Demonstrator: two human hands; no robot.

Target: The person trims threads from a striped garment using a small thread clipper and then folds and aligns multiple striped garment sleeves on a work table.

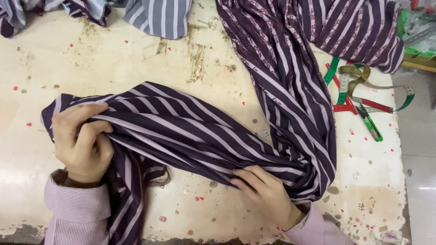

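Both hands, left hand (81,145) and right hand (265,190), grip the striped fabric (190,131) near the desk's (113,63) front edge; bunching it evenly seems best.

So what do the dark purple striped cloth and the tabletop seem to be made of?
Dark purple striped cloth: apparently thin, soft woven fabric with a slight sheen; it gathers into fine folds under both hands. Cream tabletop: hard, probably painted or laminated board; worn brown patches show through.

A big table (91,68) has a pale top with brown stains and little red dots. A blue striped cloth (154,16) lies at its far edge. On the right side, tape measures (359,90) lie in a tangle, with green snips (370,124) just beside them.
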